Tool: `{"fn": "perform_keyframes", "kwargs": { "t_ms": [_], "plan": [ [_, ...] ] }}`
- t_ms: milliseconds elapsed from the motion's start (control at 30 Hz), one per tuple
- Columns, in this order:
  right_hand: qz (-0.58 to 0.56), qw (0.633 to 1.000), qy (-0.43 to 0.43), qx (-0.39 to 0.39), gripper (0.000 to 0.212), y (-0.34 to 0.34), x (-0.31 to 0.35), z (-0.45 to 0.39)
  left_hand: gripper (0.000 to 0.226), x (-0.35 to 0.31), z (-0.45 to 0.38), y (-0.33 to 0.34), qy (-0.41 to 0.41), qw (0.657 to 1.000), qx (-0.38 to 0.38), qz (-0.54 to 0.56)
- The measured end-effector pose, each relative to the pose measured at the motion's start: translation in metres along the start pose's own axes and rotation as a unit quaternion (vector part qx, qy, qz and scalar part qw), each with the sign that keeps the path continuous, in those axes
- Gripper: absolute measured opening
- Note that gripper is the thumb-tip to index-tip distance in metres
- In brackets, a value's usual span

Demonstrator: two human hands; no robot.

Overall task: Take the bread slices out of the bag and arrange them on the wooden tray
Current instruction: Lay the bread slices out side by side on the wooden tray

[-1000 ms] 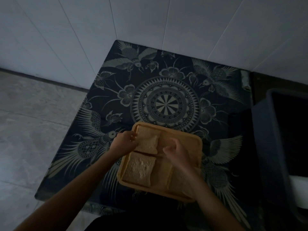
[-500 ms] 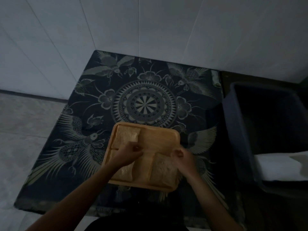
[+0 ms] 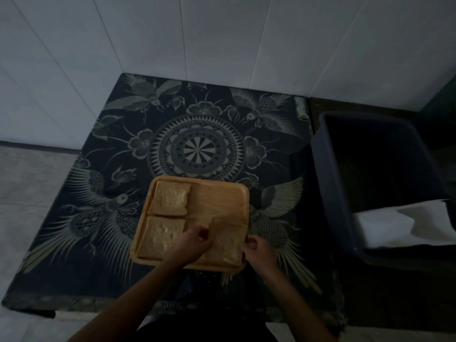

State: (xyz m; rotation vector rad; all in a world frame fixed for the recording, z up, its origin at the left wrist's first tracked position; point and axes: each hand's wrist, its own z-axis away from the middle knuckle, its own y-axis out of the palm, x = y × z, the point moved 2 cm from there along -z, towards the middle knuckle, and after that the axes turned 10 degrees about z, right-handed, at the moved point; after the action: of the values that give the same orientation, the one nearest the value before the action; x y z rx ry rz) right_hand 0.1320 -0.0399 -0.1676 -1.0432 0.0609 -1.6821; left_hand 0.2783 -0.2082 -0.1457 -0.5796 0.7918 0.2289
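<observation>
A wooden tray (image 3: 222,201) lies on the near middle of the table. Three bread slices are on it: one in the far left corner (image 3: 170,198), one at the near left (image 3: 159,236) and one at the near right (image 3: 227,245). My left hand (image 3: 193,244) pinches the left edge of the near right slice. At that slice's right edge, by the tray rim, my right hand (image 3: 259,251) has its fingers closed. The tray's far right quarter is bare wood. No bag is in view.
A dark cloth with bird and mandala patterns (image 3: 197,149) covers the table, which stands against a white tiled wall (image 3: 222,38). A dark plastic bin (image 3: 328,169) stands right of the table, with something white (image 3: 394,225) over its near part. Grey floor (image 3: 32,183) lies to the left.
My left hand has left the far left slice and moved to the near right slice. My right hand drew back to the tray's near right edge. The view has shifted.
</observation>
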Motion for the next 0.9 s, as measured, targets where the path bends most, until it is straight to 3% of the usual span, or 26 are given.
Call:
{"fn": "perform_keyframes", "kwargs": {
  "t_ms": [700, 900],
  "plan": [
    [0.020, 1.000, -0.019, -0.003, 0.033, 0.010, -0.001, 0.003, 0.041, 0.014, 0.018, 0.005, -0.012, 0.999, -0.017, 0.039],
    [-0.012, 1.000, -0.002, -0.002, 0.030, 0.011, -0.001, 0.003, 0.041, 0.011, 0.020, 0.011, -0.037, 0.996, -0.060, 0.054]
  ]
}}
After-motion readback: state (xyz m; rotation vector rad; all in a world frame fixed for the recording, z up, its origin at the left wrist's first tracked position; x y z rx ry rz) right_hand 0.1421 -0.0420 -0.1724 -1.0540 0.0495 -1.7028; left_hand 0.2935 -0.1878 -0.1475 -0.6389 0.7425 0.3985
